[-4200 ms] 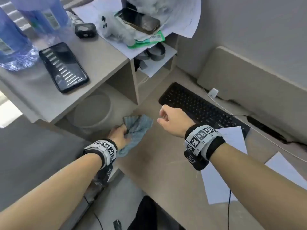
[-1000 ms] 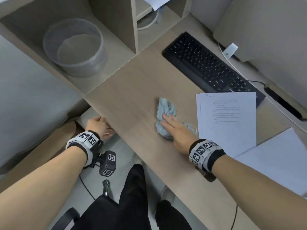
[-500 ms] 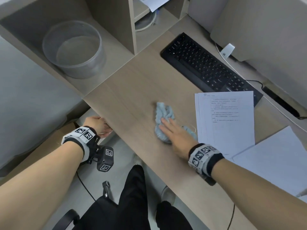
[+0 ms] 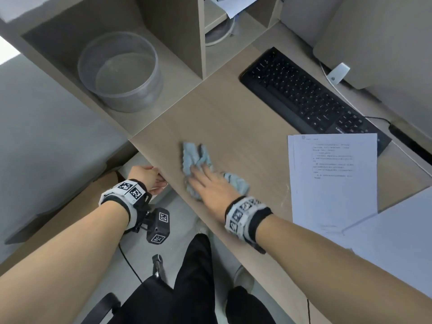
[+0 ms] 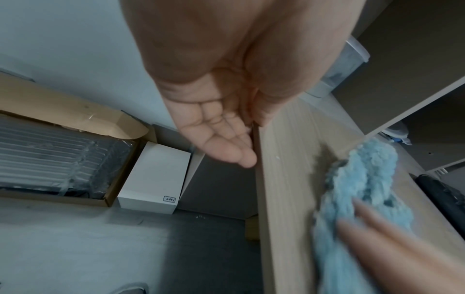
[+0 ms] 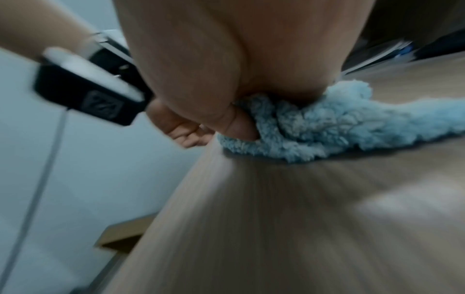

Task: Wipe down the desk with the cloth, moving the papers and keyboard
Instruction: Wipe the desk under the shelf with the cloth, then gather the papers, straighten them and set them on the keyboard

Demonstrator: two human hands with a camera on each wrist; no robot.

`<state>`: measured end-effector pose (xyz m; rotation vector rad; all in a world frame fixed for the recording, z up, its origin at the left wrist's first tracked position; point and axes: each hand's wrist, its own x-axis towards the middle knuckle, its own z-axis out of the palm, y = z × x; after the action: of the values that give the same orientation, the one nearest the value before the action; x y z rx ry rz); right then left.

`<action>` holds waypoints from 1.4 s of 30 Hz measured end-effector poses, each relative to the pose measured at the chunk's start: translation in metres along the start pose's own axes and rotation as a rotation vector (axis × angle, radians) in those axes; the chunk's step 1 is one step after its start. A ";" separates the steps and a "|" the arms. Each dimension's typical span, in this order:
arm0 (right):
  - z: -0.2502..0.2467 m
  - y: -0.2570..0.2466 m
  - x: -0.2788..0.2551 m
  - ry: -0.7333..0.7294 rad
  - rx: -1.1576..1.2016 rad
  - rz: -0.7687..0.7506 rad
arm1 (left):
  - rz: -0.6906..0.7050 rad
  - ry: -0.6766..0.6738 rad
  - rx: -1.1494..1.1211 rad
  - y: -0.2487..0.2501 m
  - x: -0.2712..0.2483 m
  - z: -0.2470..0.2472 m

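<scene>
The right hand (image 4: 211, 183) lies flat with straight fingers pressing the blue cloth (image 4: 195, 160) onto the worktop (image 4: 233, 118), a released grip rather than a grasp, with the bunched cloth under the palm and sticking out past the fingertips. The left hand (image 4: 146, 176) sits just to the left of that grip at the worktop's front edge, palm up and fingers relaxed, grasping nothing. To the right of the grip lie the papers (image 4: 333, 176), well apart from the cloth, and beyond them the black keyboard (image 4: 304, 97), its near corner under the top sheet
</scene>
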<state>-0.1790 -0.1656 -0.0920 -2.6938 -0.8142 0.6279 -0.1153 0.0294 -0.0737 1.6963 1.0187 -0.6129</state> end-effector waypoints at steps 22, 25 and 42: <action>-0.013 0.043 -0.123 -0.075 0.251 0.266 | -0.031 0.164 0.018 -0.002 -0.008 0.028; -0.032 0.062 -0.150 0.096 0.387 0.311 | 0.100 0.182 0.184 0.009 -0.010 0.052; -0.063 0.237 -0.236 0.493 0.943 1.443 | 0.074 -0.503 0.320 0.084 -0.129 0.273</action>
<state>-0.2166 -0.5011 -0.0450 -1.9049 1.3351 0.3357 -0.0900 -0.2794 -0.0255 1.7134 0.5153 -1.1312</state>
